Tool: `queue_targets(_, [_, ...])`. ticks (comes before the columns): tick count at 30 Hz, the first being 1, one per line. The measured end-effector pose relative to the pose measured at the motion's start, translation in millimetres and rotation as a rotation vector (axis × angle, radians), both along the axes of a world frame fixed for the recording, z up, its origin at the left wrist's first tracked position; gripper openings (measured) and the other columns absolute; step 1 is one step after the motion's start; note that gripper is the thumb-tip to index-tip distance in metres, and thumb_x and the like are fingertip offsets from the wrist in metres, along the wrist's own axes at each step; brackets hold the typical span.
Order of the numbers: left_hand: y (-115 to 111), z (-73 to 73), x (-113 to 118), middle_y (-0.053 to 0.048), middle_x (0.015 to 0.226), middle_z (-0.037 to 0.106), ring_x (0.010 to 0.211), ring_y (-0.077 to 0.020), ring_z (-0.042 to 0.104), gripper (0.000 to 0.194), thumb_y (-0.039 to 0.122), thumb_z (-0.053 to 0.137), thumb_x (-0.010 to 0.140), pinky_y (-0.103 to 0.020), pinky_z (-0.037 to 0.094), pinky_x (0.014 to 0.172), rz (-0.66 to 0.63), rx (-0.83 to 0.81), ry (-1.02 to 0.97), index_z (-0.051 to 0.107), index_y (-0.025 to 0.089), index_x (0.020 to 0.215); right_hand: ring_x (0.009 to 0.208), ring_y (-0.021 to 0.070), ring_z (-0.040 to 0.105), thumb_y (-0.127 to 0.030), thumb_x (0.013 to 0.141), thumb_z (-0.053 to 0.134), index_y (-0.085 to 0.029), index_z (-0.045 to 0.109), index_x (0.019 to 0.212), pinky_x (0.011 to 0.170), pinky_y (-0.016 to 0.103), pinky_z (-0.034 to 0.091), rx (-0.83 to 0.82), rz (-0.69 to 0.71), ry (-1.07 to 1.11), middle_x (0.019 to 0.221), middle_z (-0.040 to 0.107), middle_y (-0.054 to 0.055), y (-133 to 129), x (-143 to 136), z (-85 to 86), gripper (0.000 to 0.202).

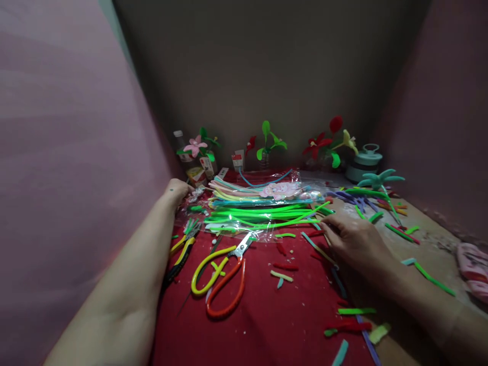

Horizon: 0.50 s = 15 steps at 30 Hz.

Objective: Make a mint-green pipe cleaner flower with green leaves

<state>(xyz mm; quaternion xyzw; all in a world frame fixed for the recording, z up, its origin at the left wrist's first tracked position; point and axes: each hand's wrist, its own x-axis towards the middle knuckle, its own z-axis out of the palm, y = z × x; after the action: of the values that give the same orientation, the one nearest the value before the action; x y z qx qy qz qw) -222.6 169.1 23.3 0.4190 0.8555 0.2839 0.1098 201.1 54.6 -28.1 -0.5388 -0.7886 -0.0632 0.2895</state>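
Note:
My right hand [348, 236] is closed, thumb and fingers pinched at the right end of a bright green pipe cleaner [282, 223]. That stem lies along a bundle of green pipe cleaners [263, 212] on clear plastic wrapping. My left hand [180, 188] reaches to the back left, beside crumpled clear plastic [197, 193]; its fingers are mostly hidden, so their grip cannot be made out. Behind the green bundle lies a clear bag of pastel pipe cleaners [236, 190]. Scissors [241, 249] with one yellow and one red handle lie in front, and yellow-and-black pliers [186, 246] rest near my left forearm.
Pipe-cleaner flowers stand along the back: pink [195, 146], green [269, 142] and red [318, 145]. A teal lidded container [364, 162] is at the back right, near a teal flower [381, 179]. Cut scraps litter the red cloth [274, 320] and the tabletop on the right.

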Motion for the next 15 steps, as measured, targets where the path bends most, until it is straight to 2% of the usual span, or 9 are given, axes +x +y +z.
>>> queue_targets(2, [-0.3, -1.0, 0.3, -0.008, 0.108, 0.059, 0.093, -0.0196, 0.059, 0.031, 0.032, 0.055, 0.085, -0.037, 0.052, 0.076, -0.040, -0.048, -0.090, 0.056, 0.014, 0.110, 0.063, 0.0184, 0.063, -0.028, 0.085, 0.045, -0.018, 0.068, 0.079, 0.058, 0.026, 0.039, -0.006, 0.022, -0.005, 0.071, 0.069, 0.006, -1.1, -0.5, -0.9, 0.026])
queue_targets(4, [-0.7, -2.2, -0.2, -0.007, 0.103, 0.061, 0.086, -0.0170, 0.060, 0.029, 0.032, 0.054, 0.085, -0.035, 0.052, 0.072, -0.067, -0.059, -0.156, 0.057, 0.013, 0.107, 0.061, 0.0177, 0.062, -0.027, 0.085, 0.045, -0.018, 0.068, 0.078, 0.057, 0.026, 0.039, -0.010, 0.039, -0.001, 0.069, 0.068, 0.005, -1.4, -0.5, -1.5, 0.026])
queue_targets(7, [-2.1, -2.9, -3.1, -0.004, 0.075, 0.063, 0.062, -0.0118, 0.058, 0.022, 0.028, 0.062, 0.078, -0.025, 0.048, 0.057, -0.087, -0.008, -0.202, 0.064, 0.010, 0.091, 0.062, 0.0194, 0.063, -0.027, 0.084, 0.046, -0.019, 0.068, 0.077, 0.056, 0.027, 0.039, 0.018, 0.045, -0.013, 0.069, 0.068, 0.005, -0.6, 1.2, -3.2, 0.024])
queue_targets(10, [-3.9, -2.9, -6.7, 0.001, 0.049, 0.055, 0.043, -0.0092, 0.050, 0.015, 0.021, 0.068, 0.063, -0.022, 0.040, 0.045, -0.109, 0.058, -0.212, 0.067, 0.010, 0.073, 0.062, 0.0209, 0.063, -0.027, 0.084, 0.045, -0.019, 0.068, 0.077, 0.056, 0.028, 0.040, 0.039, 0.039, -0.009, 0.069, 0.069, 0.007, -0.2, 3.5, -4.7, 0.025])
queue_targets(15, [-6.7, -8.8, -4.5, 0.002, 0.042, 0.052, 0.037, -0.0087, 0.044, 0.017, 0.019, 0.070, 0.054, -0.022, 0.036, 0.042, -0.162, 0.098, -0.172, 0.068, 0.012, 0.070, 0.057, 0.0197, 0.063, -0.028, 0.085, 0.044, -0.020, 0.066, 0.077, 0.052, 0.028, 0.041, 0.057, 0.075, 0.041, 0.069, 0.069, 0.007, -3.1, 4.3, -2.7, 0.025])
